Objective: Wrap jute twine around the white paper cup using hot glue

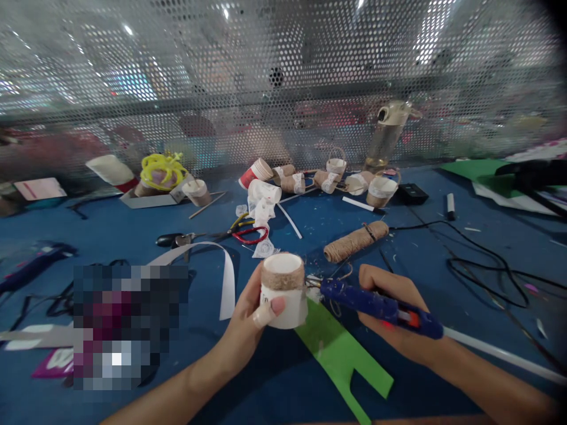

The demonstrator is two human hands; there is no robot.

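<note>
While twine-banded, smooth cylindrical cup [283, 292] meets glue gun [376, 305].

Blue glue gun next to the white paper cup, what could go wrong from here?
The blue glue gun in the right hand points its nozzle toward the left hand holding the white paper cup wrapped with jute twine, so those fingertips might get burned. Glue could also drip onto the green foam sheet.

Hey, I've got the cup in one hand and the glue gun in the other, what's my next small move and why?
Probably run glue just below the twine band. The left hand holds the cup upright, twine covers only its top edge, the white wall below is bare, and the glue gun in the right hand already points at it.
</note>
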